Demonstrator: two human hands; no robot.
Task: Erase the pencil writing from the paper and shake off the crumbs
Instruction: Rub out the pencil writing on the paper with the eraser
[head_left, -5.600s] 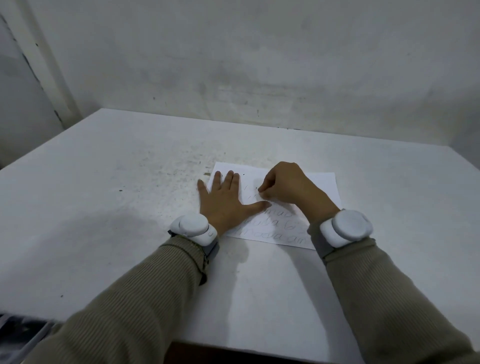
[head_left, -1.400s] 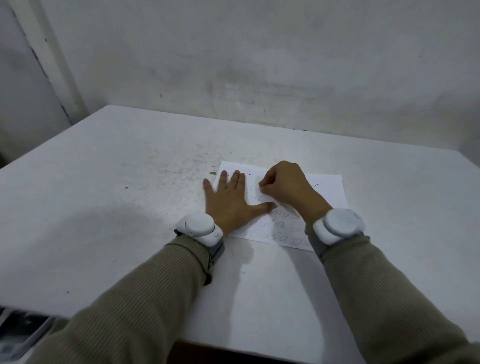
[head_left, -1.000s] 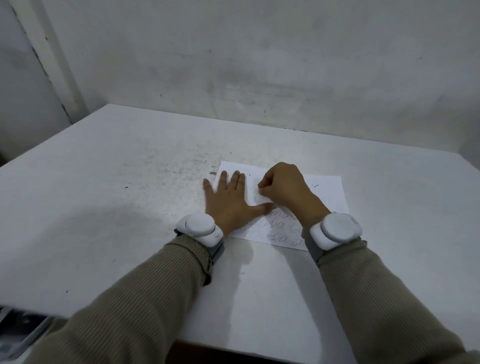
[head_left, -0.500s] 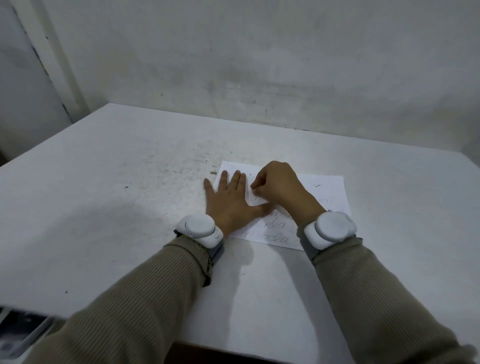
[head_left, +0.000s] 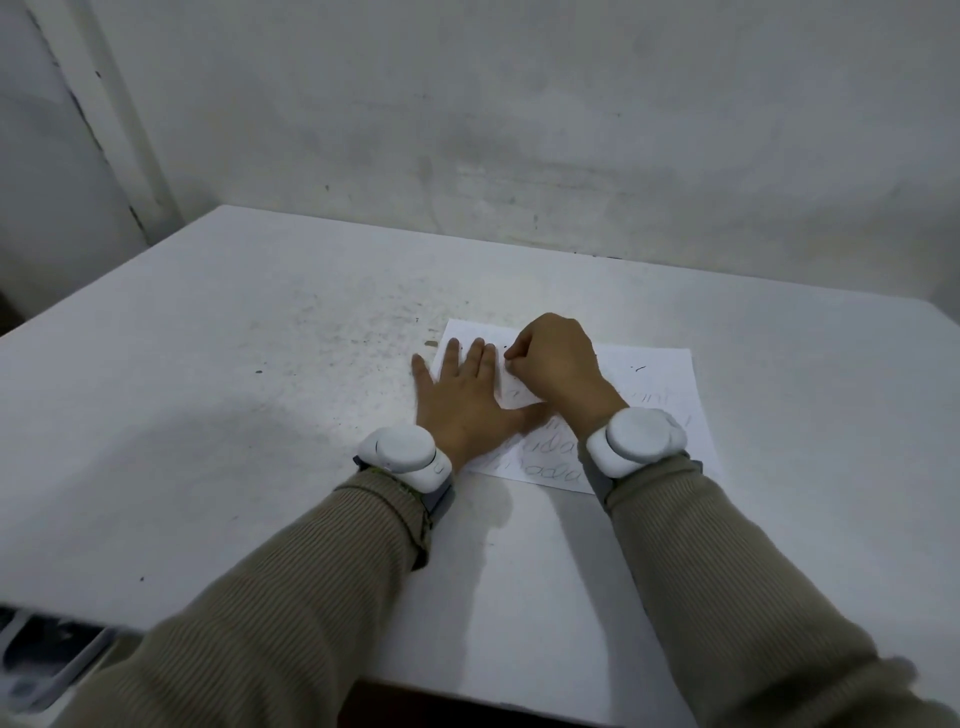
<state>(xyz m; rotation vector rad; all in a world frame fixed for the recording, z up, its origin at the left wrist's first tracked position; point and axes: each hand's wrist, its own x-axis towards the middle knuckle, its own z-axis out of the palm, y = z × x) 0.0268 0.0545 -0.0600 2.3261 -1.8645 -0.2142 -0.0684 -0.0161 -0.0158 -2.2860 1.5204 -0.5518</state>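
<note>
One table (head_left: 208, 389), white and speckled with dark flecks, set against a scuffed pale wall (head_left: 519, 104); its near edge is cut off by the frame.

Two ribbed olive sleeves, left (head_left: 291, 597) and right (head_left: 727, 582), both run off the bottom edge.

One sheet of paper (head_left: 660, 384), white, lying flat on the table right of centre; its middle and near right corner are covered by the hands and wrists.

One left hand (head_left: 462, 400), palm down on the paper's left part. Fingers straight and slightly spread, the outermost one off the sheet on the table, thumb stretched right under the other hand.

One right hand (head_left: 556, 364), fingers curled in, tips pressed down on the paper just beside the left forefinger. Whatever they pinch is hidden by the hand; cannot tell if an eraser is there.

Two white rounded wrist units, left (head_left: 405, 457) and right (head_left: 639, 441).

Several lines of pencil writing (head_left: 556, 454), showing between the wrists and right of the right hand, too faint to read.

Few dark crumbs (head_left: 638, 369) on the sheet's upper right.
</note>
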